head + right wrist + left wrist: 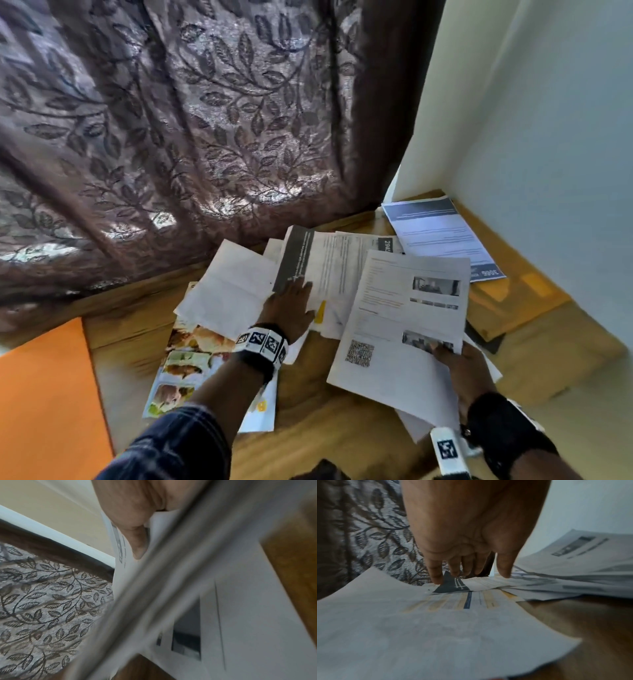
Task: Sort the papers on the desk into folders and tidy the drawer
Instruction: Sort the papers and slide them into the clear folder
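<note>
From the head view our left hand (pixel 291 305) lies flat, fingers straight, on the papers (pixel 325 270) strewn across the desk (pixel 308 407); our right hand (pixel 459 370) pinches a printed sheet (pixel 400 329). At the wrists, we should lift it clear while pinning the rest

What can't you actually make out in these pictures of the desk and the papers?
- The drawer: in no view.
- Printed text on the QR-code sheet: head view, too small and blurred.
- Right hand fingers: head view, tucked under that sheet; right wrist view, smeared by motion blur.
- Papers beneath the left hand: head view, covered by the overlapping pile.
- Orange folder: head view, cut off by the left edge.
</note>
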The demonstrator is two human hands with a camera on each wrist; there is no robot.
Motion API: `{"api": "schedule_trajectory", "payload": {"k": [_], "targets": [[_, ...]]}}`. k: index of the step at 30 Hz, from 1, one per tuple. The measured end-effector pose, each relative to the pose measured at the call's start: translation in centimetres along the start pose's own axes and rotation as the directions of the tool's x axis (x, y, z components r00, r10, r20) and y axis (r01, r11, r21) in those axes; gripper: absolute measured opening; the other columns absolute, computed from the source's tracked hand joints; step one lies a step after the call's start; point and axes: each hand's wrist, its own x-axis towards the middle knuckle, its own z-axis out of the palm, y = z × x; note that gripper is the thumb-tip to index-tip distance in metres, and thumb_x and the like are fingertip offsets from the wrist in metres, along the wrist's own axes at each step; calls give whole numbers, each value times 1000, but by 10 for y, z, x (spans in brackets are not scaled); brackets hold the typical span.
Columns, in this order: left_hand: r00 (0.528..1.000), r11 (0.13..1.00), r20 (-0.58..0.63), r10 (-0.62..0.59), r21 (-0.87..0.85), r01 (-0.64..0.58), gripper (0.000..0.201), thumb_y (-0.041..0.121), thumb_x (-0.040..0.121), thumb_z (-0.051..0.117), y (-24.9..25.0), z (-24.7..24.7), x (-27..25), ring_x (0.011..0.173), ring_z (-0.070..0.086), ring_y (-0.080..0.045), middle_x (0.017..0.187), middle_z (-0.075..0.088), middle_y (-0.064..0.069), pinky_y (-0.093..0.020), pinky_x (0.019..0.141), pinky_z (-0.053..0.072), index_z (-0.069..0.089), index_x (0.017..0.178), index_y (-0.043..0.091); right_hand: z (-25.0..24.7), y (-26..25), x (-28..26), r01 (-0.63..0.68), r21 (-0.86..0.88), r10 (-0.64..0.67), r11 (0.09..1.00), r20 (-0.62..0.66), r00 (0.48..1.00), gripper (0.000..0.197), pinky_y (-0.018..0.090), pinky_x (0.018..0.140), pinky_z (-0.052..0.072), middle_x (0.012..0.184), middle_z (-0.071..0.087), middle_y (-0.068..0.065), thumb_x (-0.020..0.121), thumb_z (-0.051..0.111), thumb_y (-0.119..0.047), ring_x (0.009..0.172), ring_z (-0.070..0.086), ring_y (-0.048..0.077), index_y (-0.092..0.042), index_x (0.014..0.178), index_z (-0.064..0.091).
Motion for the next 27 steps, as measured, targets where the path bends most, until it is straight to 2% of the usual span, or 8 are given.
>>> {"api": "schedule_trajectory", "payload": {"k": [2, 4, 10, 15, 17, 19, 22, 27], "targets": [[990, 985, 142, 3, 173, -27, 75, 50, 101, 38, 8, 1, 5, 153, -1, -20, 167, -3, -1, -55, 121, 8, 2, 158, 18, -4, 1, 6, -38, 31, 38, 999, -14, 999, 11, 54, 92, 51, 91, 77, 9, 90, 65, -7, 96, 66, 37, -11, 90, 75], [977, 965, 210, -15, 258, -41, 76, 53, 101, 34, 15, 2, 1, 153, 0, -19, 167, -1, -1, -60, 119, -2, -1, 158, 19, -5, 5, 9, -64, 51, 65, 997, -21, 998, 8, 57, 94, 49, 90, 77, 9, 90, 67, -9, 95, 67, 38, -11, 90, 75], [997, 958, 63, -32, 287, 12, 63, 45, 99, 39, 31, 13, -28, 146, 30, -21, 159, 32, -2, -62, 116, -12, 18, 155, 22, -8, 16, 17, -71, 28, 71, 997, -18, 997, 9, 61, 97, 49, 93, 77, 6, 88, 69, -11, 98, 66, 37, -13, 92, 76], [994, 969, -82, 65, 241, -43, 56, 49, 90, 46, 29, 25, -50, 133, 49, -19, 135, 61, 6, -60, 118, 11, 45, 141, 28, -6, 13, 14, -43, 32, 44, 999, -19, 999, 12, 57, 94, 50, 92, 78, 3, 89, 67, -9, 97, 67, 37, -14, 94, 76], [987, 992, -158, -31, 116, 49, 51, 49, 89, 52, 21, 18, -48, 129, 52, -17, 133, 61, 7, -50, 115, 28, 49, 136, 31, -6, 12, 11, -32, 30, 33, 999, -19, 999, 12, 54, 93, 50, 91, 78, 1, 90, 66, -10, 96, 67, 34, -15, 95, 76], [960, 980, -197, -198, -47, 193, 42, 45, 87, 56, 8, 7, -39, 118, 57, -22, 127, 61, 3, -45, 102, 45, 50, 126, 31, -6, 12, 8, -19, 12, 19, 1000, -20, 1000, 12, 52, 92, 50, 91, 78, -1, 90, 66, -10, 95, 67, 32, -17, 94, 76], [929, 938, -141, -342, -114, 328, 42, 45, 89, 55, -11, -2, -22, 116, 52, -30, 127, 56, -6, -49, 94, 47, 48, 126, 26, -7, 13, 8, -9, -26, 8, 1000, -11, 1000, 13, 52, 93, 50, 91, 78, -4, 90, 66, -12, 96, 67, 30, -19, 94, 77], [964, 972, -124, -234, 2, 236, 59, 49, 87, 63, -20, -16, 16, 128, 47, -28, 136, 52, -6, -49, 101, 43, 44, 134, 19, -4, 15, 7, 22, -62, -23, 998, -23, 999, 13, 47, 90, 51, 92, 78, -6, 91, 67, -13, 97, 68, 26, -21, 94, 77]]}}
